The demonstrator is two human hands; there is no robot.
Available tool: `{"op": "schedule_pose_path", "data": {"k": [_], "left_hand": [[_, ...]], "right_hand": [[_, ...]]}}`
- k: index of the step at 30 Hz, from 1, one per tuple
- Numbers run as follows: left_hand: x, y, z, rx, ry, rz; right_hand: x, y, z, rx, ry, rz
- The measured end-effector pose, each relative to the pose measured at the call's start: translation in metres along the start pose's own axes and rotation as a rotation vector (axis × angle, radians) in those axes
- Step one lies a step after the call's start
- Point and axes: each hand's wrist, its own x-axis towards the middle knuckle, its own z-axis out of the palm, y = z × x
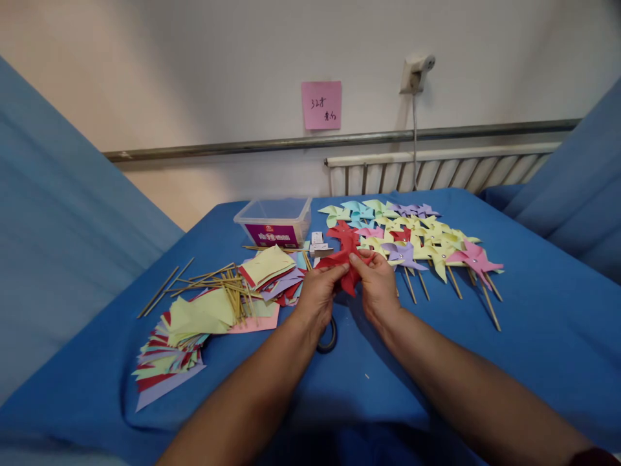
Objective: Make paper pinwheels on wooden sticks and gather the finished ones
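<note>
- The left hand [317, 294] and the right hand [377, 288] meet above the blue surface [533, 336], both closed on one red paper piece [345, 259], which looks part-folded into a pinwheel.
- The left grip pinches the red paper's left edge with the fingertips; the right grip pinches its lower right part. The paper stands just beyond the fingers and rises away from them, its longer stretch running from lower centre up toward the far side.
- Neither hand is clearly nearer to the red paper: each touches it, one on either side.
- A dark loop, possibly a scissors handle [330, 340], lies on the surface under the left wrist, nearer than the red paper.
- Left of the red paper lie stacks of coloured paper squares [194, 330] and a scatter of thin wooden sticks [213, 278].
- Right of and just beyond the red paper lies a spread of finished pinwheels [417, 239] on sticks, touching one another.
- Beyond the red paper to the left stands a clear plastic box [274, 221].
- Farthest off, a pink note [321, 105] hangs on the wall above the red paper.
</note>
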Motion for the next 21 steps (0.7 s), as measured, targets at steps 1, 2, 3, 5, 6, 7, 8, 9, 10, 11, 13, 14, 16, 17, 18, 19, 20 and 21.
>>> {"op": "schedule_pose_path", "data": {"k": [1, 2, 3, 5, 6, 7, 8, 9, 10, 11, 13, 14, 16, 17, 18, 19, 20, 21], "left_hand": [[0.000, 0.000, 0.000, -0.006, 0.004, 0.008], [0.000, 0.000, 0.001, -0.012, 0.008, 0.017], [-0.001, 0.000, 0.001, -0.016, 0.013, 0.023], [-0.002, 0.001, 0.002, -0.018, 0.030, 0.031], [-0.002, 0.002, 0.002, -0.014, 0.039, 0.029], [-0.002, 0.003, 0.002, -0.009, 0.046, 0.024], [-0.002, 0.005, 0.002, -0.006, 0.051, 0.020], [-0.002, 0.007, 0.002, -0.009, 0.052, 0.017], [-0.001, 0.009, 0.001, -0.019, 0.049, 0.014], [0.000, 0.011, 0.000, -0.035, 0.045, 0.011], [0.002, 0.017, -0.002, -0.084, 0.034, 0.005], [0.003, 0.020, -0.004, -0.109, 0.029, -0.003], [0.006, 0.027, -0.007, -0.147, 0.023, -0.026], [0.006, 0.030, -0.009, -0.160, 0.022, -0.037], [0.007, 0.033, -0.010, -0.170, 0.023, -0.047], [0.007, 0.035, -0.011, -0.178, 0.025, -0.052], [0.007, 0.038, -0.011, -0.186, 0.026, -0.053], [0.006, 0.040, -0.012, -0.194, 0.029, -0.056]], "right_hand": [[0.000, 0.000, 0.000, 0.000, -0.001, 0.002], [-0.001, -0.001, 0.000, 0.001, 0.001, 0.003], [-0.001, -0.001, 0.001, 0.005, 0.005, 0.004], [-0.002, 0.000, 0.001, 0.019, 0.008, 0.007], [-0.002, 0.000, 0.000, 0.024, 0.002, 0.007], [-0.002, 0.000, 0.000, 0.024, -0.010, 0.006], [-0.003, 0.000, 0.000, 0.017, -0.027, 0.004], [-0.003, 0.000, -0.001, 0.001, -0.046, -0.001], [-0.003, -0.001, -0.001, -0.025, -0.068, -0.011], [-0.003, -0.003, -0.002, -0.058, -0.089, -0.031], [-0.003, -0.007, -0.003, -0.129, -0.120, -0.108], [-0.003, -0.009, -0.004, -0.162, -0.133, -0.161], [-0.003, -0.013, -0.006, -0.219, -0.179, -0.265], [-0.003, -0.014, -0.007, -0.253, -0.215, -0.309], [-0.003, -0.015, -0.007, -0.298, -0.257, -0.351], [-0.003, -0.016, -0.008, -0.353, -0.303, -0.396], [-0.003, -0.018, -0.009, -0.414, -0.350, -0.442], [-0.004, -0.019, -0.010, -0.478, -0.394, -0.487]]}}
